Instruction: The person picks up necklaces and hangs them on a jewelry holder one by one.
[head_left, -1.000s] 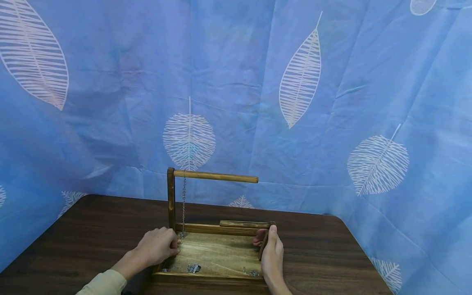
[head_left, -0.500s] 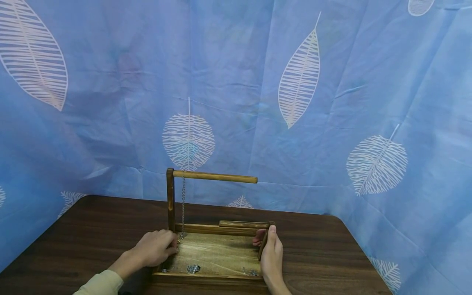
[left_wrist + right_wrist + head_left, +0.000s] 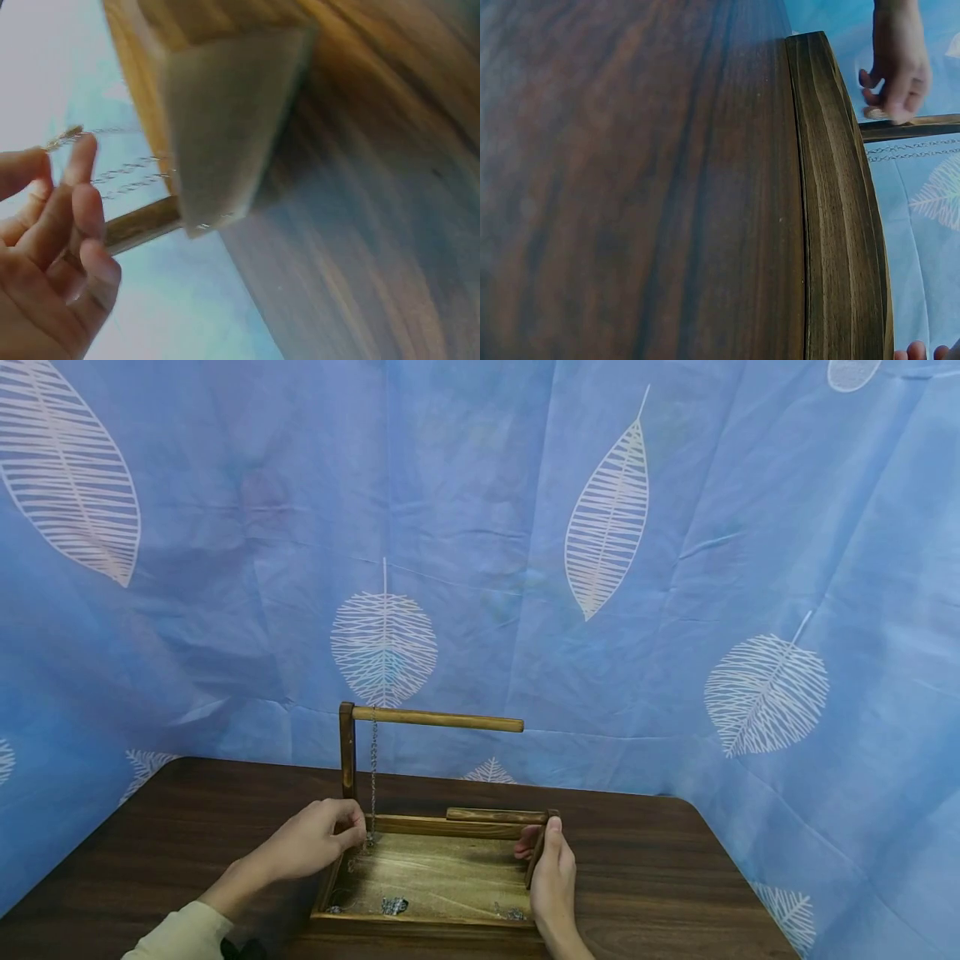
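In the head view, a wooden jewelry stand has a shallow tray (image 3: pixel 450 872) and an upright with a long horizontal bar (image 3: pixel 438 719). A silver chain (image 3: pixel 374 760) hangs from that bar near the upright. My left hand (image 3: pixel 318 835) is beside the chain's lower end, at the tray's left side. The left wrist view shows its thumb and forefinger pinching a thin chain (image 3: pixel 64 139) with a gold-colored end piece; further strands run behind the fingers. My right hand (image 3: pixel 553 881) grips the tray's right side, thumb on the short post's top, fingertips inside.
A short wooden bar (image 3: pixel 497 816) reaches left from the post by my right thumb. Small silver chain heaps (image 3: pixel 394 906) lie along the tray's front edge. The stand rests on a dark wooden table (image 3: pixel 660 877), before a blue leaf-patterned cloth (image 3: pixel 480 527).
My left hand has risen from the tray's left edge, turning, and now shows the thumb and forefinger pinched together near the chain. My right hand keeps its grip.
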A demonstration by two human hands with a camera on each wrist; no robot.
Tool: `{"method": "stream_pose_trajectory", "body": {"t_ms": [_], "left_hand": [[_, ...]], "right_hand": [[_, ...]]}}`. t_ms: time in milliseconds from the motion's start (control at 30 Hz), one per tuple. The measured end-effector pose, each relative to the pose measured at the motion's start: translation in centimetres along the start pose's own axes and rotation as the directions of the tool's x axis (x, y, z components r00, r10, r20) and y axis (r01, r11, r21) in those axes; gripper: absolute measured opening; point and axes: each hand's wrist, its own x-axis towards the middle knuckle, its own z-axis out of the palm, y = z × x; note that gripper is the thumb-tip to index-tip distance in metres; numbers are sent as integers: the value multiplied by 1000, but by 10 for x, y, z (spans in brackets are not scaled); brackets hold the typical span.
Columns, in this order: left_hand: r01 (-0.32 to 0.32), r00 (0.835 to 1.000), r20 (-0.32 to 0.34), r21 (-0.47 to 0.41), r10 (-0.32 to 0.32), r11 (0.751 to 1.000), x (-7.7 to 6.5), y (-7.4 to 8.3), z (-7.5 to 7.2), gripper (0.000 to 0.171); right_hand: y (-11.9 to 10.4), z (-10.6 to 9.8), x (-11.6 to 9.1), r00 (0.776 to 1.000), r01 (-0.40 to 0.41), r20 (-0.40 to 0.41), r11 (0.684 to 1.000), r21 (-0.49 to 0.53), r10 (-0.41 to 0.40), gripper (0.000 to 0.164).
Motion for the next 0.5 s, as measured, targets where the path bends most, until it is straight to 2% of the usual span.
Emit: {"method": "stream_pose_trajectory", "body": {"t_ms": [100, 167, 333, 433, 500], "left_hand": [[-43, 999, -24, -133, 40, 990, 2, 4, -5, 14], [-51, 998, -42, -200, 44, 978, 3, 7, -8, 15], [9, 997, -71, -360, -37, 933, 3, 15, -15, 22], [31, 994, -81, -408, -70, 912, 3, 19, -19, 25], [37, 993, -90, -414, -81, 909, 3, 22, -21, 25]], "right_hand": [[2, 0, 0, 1000, 7, 7, 1000, -2, -7, 64], [2, 0, 0, 1000, 9, 11, 1000, -1, -9, 64], [0, 0, 0, 1000, 0, 3, 1000, 13, 0, 65], [1, 0, 1, 1000, -2, -1, 1000, 11, 2, 66], [1, 0, 1, 1000, -4, 0, 1000, 8, 4, 67]]}}
